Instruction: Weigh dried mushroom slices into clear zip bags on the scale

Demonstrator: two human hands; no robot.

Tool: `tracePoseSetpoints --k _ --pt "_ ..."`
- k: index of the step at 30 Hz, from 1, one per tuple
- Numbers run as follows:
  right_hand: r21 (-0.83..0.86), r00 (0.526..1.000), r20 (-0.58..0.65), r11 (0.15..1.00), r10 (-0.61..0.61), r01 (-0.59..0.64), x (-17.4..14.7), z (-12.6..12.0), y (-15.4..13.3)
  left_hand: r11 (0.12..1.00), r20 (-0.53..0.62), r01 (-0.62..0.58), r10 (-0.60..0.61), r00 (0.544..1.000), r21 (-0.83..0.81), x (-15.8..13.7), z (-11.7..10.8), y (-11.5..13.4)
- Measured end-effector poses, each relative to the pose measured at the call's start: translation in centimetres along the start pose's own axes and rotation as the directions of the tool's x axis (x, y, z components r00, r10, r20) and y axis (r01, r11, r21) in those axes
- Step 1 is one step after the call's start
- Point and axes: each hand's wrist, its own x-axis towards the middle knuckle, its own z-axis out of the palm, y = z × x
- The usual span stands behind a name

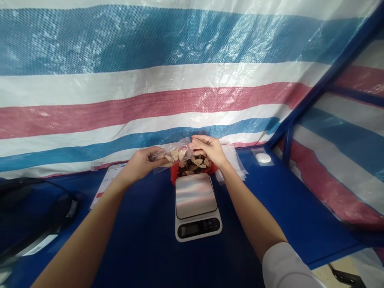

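My left hand (144,162) is closed on a clear plastic bag (163,154) that holds several pale dried slices (174,155). The bag's mouth points right, toward my right hand (208,148). The fingers of that hand are curled together at the bag's mouth; what is between them is hidden. Below both hands sits an open red bag (173,174) filled with brown and pale dried slices (198,162). Just in front of it, a white kitchen scale (196,202) with a shiny metal plate lies on the blue table (144,224).
A phone (106,182) with a timer on its screen lies left, partly behind my left forearm. Beyond it is a black strapped object (57,216). Flat clear bags (232,162) lie right of the red bag, and a white rounded object (263,158) farther right. Striped sheeting (150,92) hangs behind.
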Motion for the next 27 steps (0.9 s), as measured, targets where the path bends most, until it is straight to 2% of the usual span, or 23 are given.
tracePoseSetpoints --k 6,13,17,20,24,27 --pt "-0.047 1.0 -0.02 0.999 0.023 -0.023 0.0 -0.2 0.3 0.973 0.171 -0.055 0.016 0.985 0.225 1.4 -0.8 2.3" --pt "-0.046 0.998 -0.014 0.997 0.055 -0.055 0.0 -0.7 0.3 0.954 0.247 -0.122 0.053 0.967 0.272 2.7 -1.4 2.9" --pt "-0.049 0.999 -0.007 0.997 0.053 -0.053 0.0 -0.7 0.6 0.948 0.236 -0.138 0.07 0.969 0.287 3.4 -1.9 3.1" --pt "-0.081 0.999 -0.012 0.996 0.041 -0.042 0.1 -0.6 0.9 0.953 0.173 -0.105 0.057 0.983 0.286 3.9 -2.3 3.1" --pt "-0.24 1.0 -0.007 0.97 -0.03 0.028 0.2 -0.4 1.5 0.963 0.104 -0.074 0.048 0.993 0.259 4.4 -2.7 2.8" --pt "-0.393 0.994 0.011 0.914 -0.109 0.104 0.1 -0.2 1.9 0.979 0.099 -0.053 0.034 0.995 0.197 4.6 -2.6 2.6"
